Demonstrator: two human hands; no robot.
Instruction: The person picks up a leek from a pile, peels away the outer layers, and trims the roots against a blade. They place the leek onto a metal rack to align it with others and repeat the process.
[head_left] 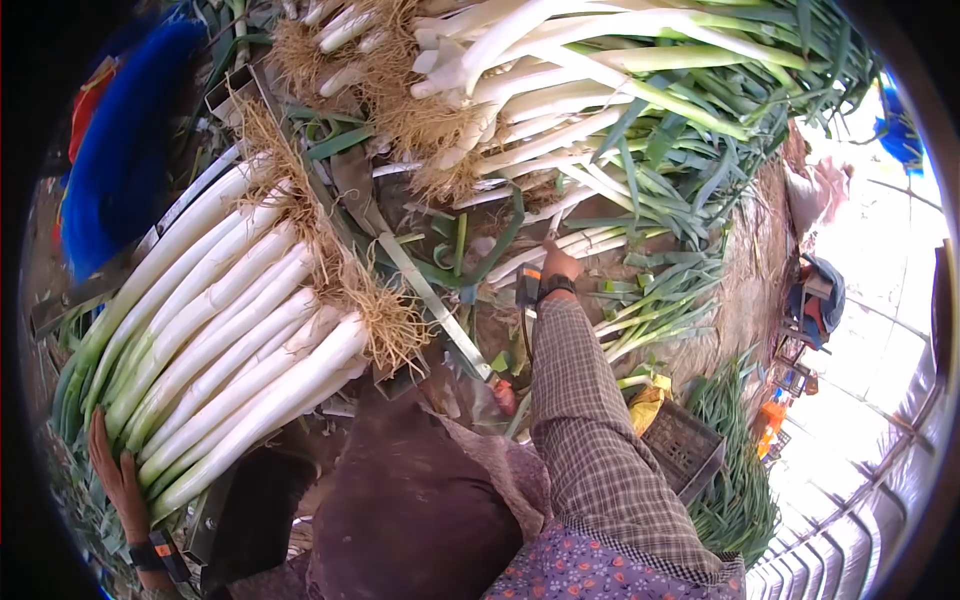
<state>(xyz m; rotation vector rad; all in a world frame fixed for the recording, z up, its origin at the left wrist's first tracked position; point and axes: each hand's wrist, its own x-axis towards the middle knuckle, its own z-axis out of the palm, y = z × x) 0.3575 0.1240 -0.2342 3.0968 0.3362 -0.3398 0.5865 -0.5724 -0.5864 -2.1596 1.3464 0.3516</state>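
Observation:
My left hand (118, 480) lies at the lower left against the green ends of a row of thick leeks (220, 330), fingers stretched out and spread. These leeks rest side by side in a metal frame (432, 305), their roots toward the middle. My right hand (560, 262) reaches forward near the centre, beside a few thin leeks (600, 240) on the ground. Its fingers are curled together at the root end of a white stalk; the exact grip is too small to make out. A large pile of leeks (560, 90) lies just beyond it.
A black crate (684, 450) with a yellow bag (648, 403) stands right of my right arm. More green leaves (735, 480) lie behind it. Blue material (125, 150) is at the upper left. A dark object with blue cloth (818, 300) is at the far right.

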